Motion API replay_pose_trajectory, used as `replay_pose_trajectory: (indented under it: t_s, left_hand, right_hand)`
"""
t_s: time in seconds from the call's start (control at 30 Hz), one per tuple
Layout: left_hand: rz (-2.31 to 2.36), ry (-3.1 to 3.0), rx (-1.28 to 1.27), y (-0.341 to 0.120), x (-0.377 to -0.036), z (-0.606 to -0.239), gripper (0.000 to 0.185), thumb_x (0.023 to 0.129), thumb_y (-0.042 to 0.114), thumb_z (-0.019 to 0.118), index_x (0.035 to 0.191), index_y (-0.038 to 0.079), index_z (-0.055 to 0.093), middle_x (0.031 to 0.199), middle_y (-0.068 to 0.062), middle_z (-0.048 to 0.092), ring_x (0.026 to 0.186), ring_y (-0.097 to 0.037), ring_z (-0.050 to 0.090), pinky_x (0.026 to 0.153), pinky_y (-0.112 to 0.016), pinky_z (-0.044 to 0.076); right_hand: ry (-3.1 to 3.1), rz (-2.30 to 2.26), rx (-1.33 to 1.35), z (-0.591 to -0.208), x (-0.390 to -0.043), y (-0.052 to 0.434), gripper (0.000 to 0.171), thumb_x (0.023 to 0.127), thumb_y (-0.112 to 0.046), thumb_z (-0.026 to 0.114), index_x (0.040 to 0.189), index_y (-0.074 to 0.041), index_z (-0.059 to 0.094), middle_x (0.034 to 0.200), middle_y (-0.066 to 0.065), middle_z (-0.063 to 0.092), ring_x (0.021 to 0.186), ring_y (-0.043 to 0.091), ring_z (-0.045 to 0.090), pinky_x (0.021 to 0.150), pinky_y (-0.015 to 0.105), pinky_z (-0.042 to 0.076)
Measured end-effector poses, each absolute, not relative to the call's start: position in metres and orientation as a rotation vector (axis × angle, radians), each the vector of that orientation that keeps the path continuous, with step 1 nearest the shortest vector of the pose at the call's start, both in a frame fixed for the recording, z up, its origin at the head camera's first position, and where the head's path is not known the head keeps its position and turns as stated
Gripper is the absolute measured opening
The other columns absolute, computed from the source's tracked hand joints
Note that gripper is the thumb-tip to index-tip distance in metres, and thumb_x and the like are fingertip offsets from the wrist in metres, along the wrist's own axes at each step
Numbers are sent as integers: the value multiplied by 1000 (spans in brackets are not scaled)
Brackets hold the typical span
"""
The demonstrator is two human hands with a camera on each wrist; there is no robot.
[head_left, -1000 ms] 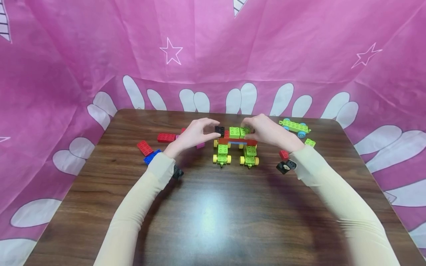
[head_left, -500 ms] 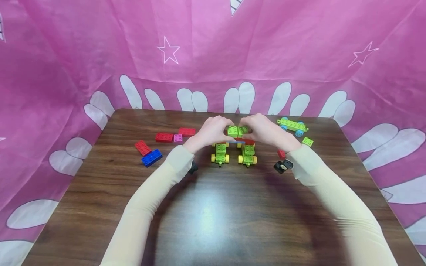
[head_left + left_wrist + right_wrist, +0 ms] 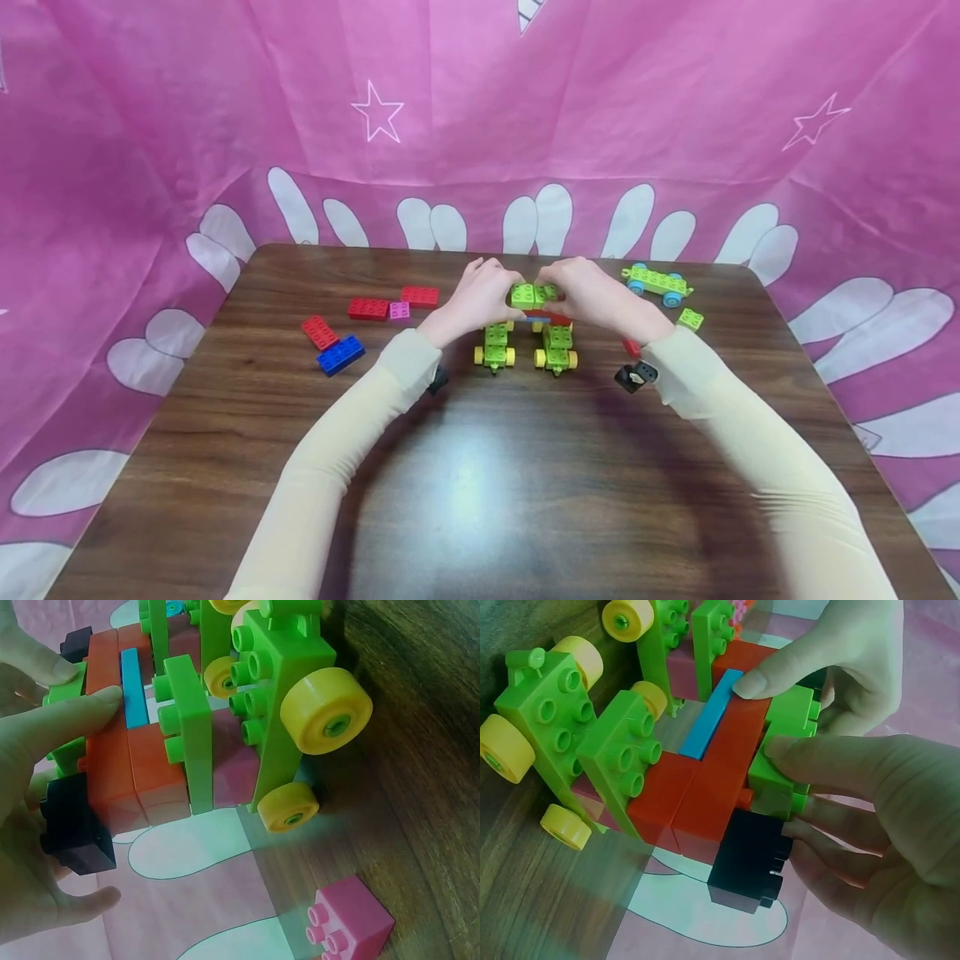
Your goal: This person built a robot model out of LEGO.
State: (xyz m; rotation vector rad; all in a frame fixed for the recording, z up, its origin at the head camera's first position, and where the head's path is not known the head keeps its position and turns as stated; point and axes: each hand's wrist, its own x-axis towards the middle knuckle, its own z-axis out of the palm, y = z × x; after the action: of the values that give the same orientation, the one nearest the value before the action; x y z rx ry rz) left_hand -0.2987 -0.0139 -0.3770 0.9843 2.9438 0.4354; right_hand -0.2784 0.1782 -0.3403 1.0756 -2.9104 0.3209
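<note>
Two light-green wheeled bases with yellow wheels, the left base [image 3: 496,355] and the right base [image 3: 557,357], are bridged by red toy bricks [image 3: 724,750] with a thin blue piece [image 3: 711,716] on their near side. Green bricks [image 3: 522,295] stand on top, between black bricks at either end; one black brick [image 3: 742,859] shows fully in the right wrist view. My left hand [image 3: 483,296] grips the build, thumb on the red brick beside the blue piece, fingers mostly hidden behind. My right hand [image 3: 588,290] pinches a green brick, its thumb on the near face.
Left on the wooden table [image 3: 465,483] lie several red bricks [image 3: 320,332], a blue brick [image 3: 341,356] and a pink brick [image 3: 400,310]. At the back right are a green car base with blue wheels [image 3: 657,282] and a green brick [image 3: 691,319]. Pink cloth [image 3: 465,125] surrounds the table.
My left hand has moved right from the black brick at the left end to the middle of the build. My right hand has stayed at the green brick.
</note>
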Motion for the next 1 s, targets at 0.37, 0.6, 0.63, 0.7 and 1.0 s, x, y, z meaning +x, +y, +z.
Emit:
replay_pose_trajectory:
  t_s: [0.37,0.6,0.63,0.7,1.0]
  left_hand:
    - [424,2931,999,-12,-298,-374,51,84,41,78,126,16,68,113,2,74,118,-20,54,122,-53,25]
    - [421,2924,1008,-14,-299,-374,51,84,40,78,127,14,67,120,0,72,118,-22,58,123,-51,25]
    - [425,2921,1013,-14,-299,-375,50,84,39,78,126,14,67,120,0,72,118,-22,59,123,-51,25]
    - [427,2914,1023,-14,-300,-375,50,84,38,79,125,13,67,120,-1,72,117,-22,61,123,-51,26]
    - [496,2891,1069,-16,-300,-372,46,85,40,77,121,13,68,114,-1,73,109,-20,66,108,-46,43]
  right_hand:
    - [-2919,277,1090,-339,-282,178,23,80,-7,81,102,-2,74,94,12,76,80,23,70,78,39,59]
    - [-2881,313,1077,-341,-279,176,20,79,-7,81,97,-2,74,88,9,74,78,23,67,74,38,58]
    - [-2893,317,1073,-340,-279,176,21,79,-6,81,99,-2,75,91,11,75,81,23,69,76,39,59]
    - [-2920,331,1055,-339,-281,176,24,79,-7,81,102,-1,74,97,13,76,84,24,71,80,41,60]
    - [-2904,398,1123,-340,-284,186,31,84,-12,78,112,-1,72,106,14,75,92,26,70,83,41,59]
